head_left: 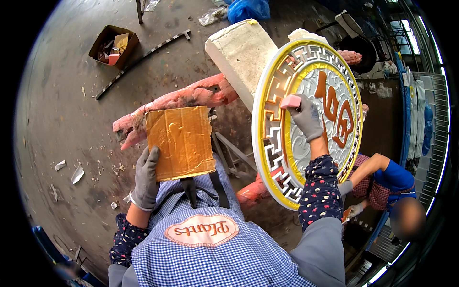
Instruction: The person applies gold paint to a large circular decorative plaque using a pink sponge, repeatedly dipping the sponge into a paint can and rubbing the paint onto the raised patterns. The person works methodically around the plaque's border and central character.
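Observation:
My left hand [145, 177], in a grey glove, grips the left edge of a square cardboard piece [184, 141] coated with glossy orange-brown paint. My right hand [307, 118], gloved too, pinches a small pink sponge block [290, 101] at the ornamental border of a large round panel [330, 71]. White, with yellow rings, a key-pattern border and raised scrollwork, the panel sits tilted to my right. Its raised central characters [330, 98] are orange-brown, and so is part of the border by the sponge. Whether the sponge touches the border I cannot tell.
Pink padded bars [191, 98] and a whitish block [241, 55] stand beside the panel. On the floor lie a cardboard box [114, 47] of scraps, a dark metal strip [143, 62] and a blue plastic bag [248, 9]. A co-worker [389, 182] works at the panel's far right side.

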